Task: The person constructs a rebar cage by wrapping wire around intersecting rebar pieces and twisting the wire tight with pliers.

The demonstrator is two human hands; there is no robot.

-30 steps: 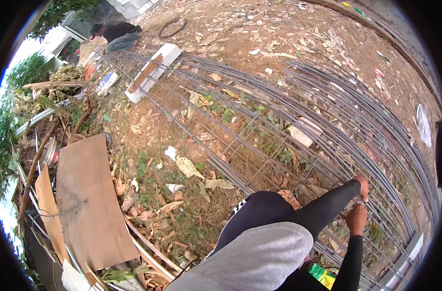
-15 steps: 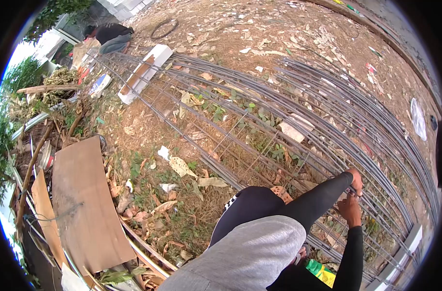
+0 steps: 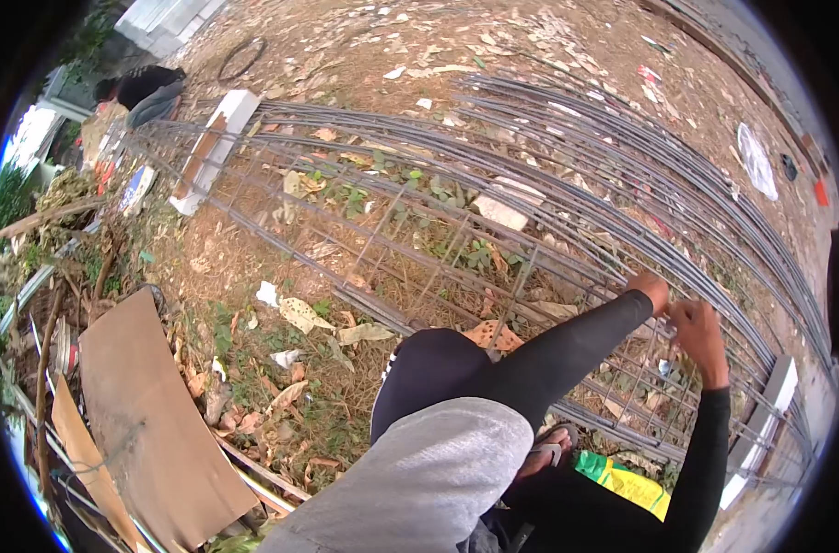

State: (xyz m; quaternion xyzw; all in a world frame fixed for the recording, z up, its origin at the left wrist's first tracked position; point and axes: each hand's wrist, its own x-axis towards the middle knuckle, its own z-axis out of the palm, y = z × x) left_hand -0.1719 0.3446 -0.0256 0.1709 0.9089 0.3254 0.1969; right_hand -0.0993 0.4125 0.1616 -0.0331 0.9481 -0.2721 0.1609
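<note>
Both my hands are close together above a long cage of steel reinforcing bars [image 3: 382,230], near its right end. My left hand [image 3: 650,291] is closed, its fingers curled at the bars. Just right of it, my right hand [image 3: 702,337] is bent down with its fingertips drawn together, slightly smeared. What either hand holds is too small or hidden to make out. Thin crosswise bars join the long bars below my hands. A white support block [image 3: 762,431] lies under the cage's near end, and another white block [image 3: 215,152] under its far end.
More loose steel bars [image 3: 613,138] lie beyond the cage. A co-worker [image 3: 147,92] crouches at the far end. A brown board [image 3: 157,415] leans at left among branches. By my sandalled foot [image 3: 550,449] lies a green and yellow bag [image 3: 622,484]. Dry leaves litter the ground.
The view has shifted, so the cage and ground appear farther left. My right hand has risen from below my left hand to beside it, its wrist now bent downward.
</note>
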